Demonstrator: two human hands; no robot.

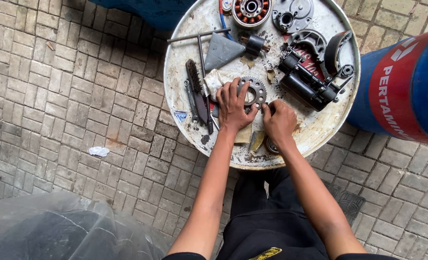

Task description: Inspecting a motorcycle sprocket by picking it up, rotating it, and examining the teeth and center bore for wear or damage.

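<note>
- Head view: we look straight down at a round white drum top point(315, 130) used as a bench, dirty w/ oil marks, on a grey brick floor point(69, 96).
- Left hand point(232, 107) lies palm-down, fingers spread, on a toothed sprocket point(255, 89) near the drum's middle; fingertips press its left half, not wrapped round it.
- Right hand point(279, 121) sits just beside the left, to the right and a bit nearer us, fingers curled in tight over sth small at the sprocket's lower right edge; we can't tell what it pinches, hidden under the knuckles.
- Sprocket lies flat, teeth showing along top and right, touching a pale rag point(215, 79) to its left.
- Left of the hands: wire brush point(193, 77), a wrench point(191, 98) beside it, and a T-handle tool point(202, 48) running down the drum, all close together.
- Above: grey wedge-shaped piece point(221, 50), small black cylinder point(255, 45), a stator point(251, 10) w/ copper windings at the top rim, a round metal cover point(292, 14) next to it.
- Right of the hands: black starter-type assy point(304, 83), lying at an angle, and curved brake shoes point(337, 48) beyond it.
- Near the drum's front edge, by the right wrist: a folded brownish scrap point(256, 140).
- A blue-and-red drum point(407, 86) stands to the right, well apart from the hands; clear plastic sheeting point(55, 226) covers sth at bottom left.
- Our black trousers point(267, 216) show between the forearms.
</note>
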